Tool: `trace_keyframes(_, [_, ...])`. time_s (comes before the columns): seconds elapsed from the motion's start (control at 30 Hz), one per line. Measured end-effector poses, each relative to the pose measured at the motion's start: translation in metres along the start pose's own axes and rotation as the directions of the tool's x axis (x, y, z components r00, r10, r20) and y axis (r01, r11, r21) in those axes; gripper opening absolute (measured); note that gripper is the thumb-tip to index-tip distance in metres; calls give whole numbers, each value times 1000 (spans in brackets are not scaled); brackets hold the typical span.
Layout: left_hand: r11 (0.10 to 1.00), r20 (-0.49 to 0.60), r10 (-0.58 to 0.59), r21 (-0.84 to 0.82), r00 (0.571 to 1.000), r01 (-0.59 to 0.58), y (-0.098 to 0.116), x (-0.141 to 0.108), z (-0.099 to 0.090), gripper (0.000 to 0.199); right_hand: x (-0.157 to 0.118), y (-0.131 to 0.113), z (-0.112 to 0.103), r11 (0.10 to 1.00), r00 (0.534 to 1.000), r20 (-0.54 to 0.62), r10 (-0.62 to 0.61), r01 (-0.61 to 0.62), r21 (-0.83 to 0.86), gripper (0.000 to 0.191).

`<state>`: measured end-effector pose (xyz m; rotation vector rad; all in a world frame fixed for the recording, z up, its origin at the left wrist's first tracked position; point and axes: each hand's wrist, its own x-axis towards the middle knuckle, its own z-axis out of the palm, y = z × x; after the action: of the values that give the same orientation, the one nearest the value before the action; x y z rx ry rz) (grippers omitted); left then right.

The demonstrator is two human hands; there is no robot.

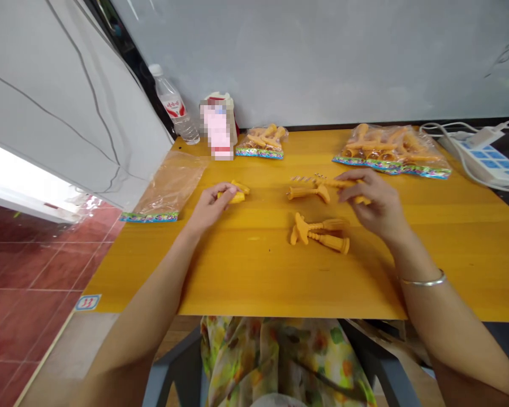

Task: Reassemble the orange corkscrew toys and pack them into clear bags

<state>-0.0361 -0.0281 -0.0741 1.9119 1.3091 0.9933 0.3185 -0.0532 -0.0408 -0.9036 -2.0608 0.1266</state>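
Observation:
My left hand (215, 204) is closed, thumb over fingers, around short yellow plastic pieces (237, 197) just above the table. My right hand (371, 200) pinches an orange plastic piece (343, 183), whose exact shape is partly hidden and blurred. To its left lies an orange plastic piece with a tube-like shaft and a wide cross end (307, 193). Beside that, a spiral rod (303, 178) is smeared by motion. Nearer to me, two more orange pieces with ribbed shafts (320, 232) lie together, their winged ends touching.
At the back stand a water bottle (173, 104) and a partly blurred box (220, 124). A small bag (261, 141) and a larger bag (392, 150) hold orange pieces. A flat clear bag (173, 181) lies left. A power strip (490, 158) with white cables sits right.

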Motion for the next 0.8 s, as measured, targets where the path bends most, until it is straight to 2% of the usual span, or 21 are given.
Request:
trace_keyframes(0.07, [980,-68,87,186,994,-73,-17,3,-8,41,-2,21,-7,992,990,-111,82,-92,-91,14])
trace_keyframes(0.17, [861,25,197,473,980,-185,-32,5,-8,33,-11,55,-7,943,963,-146,228,-255,-212,17])
trace_keyframes(0.23, [802,85,214,553,973,-224,-34,5,-5,29,-17,71,-5,901,950,-122,287,-311,-301,21])
trace_keyframes(0.33, [766,105,222,597,970,-239,-31,3,-3,26,-24,80,-2,840,933,-59,355,-346,-418,27])
trace_keyframes(0.47, [748,113,219,618,969,-241,-32,2,-4,25,-26,81,2,795,915,20,403,-339,-503,30])
trace_keyframes(0.6, [759,100,229,604,968,-242,-33,1,-3,27,-28,86,5,820,915,77,396,-315,-478,27])
trace_keyframes(0.8, [784,76,228,576,971,-230,-28,0,-2,37,-30,88,6,848,918,81,388,-321,-421,33])
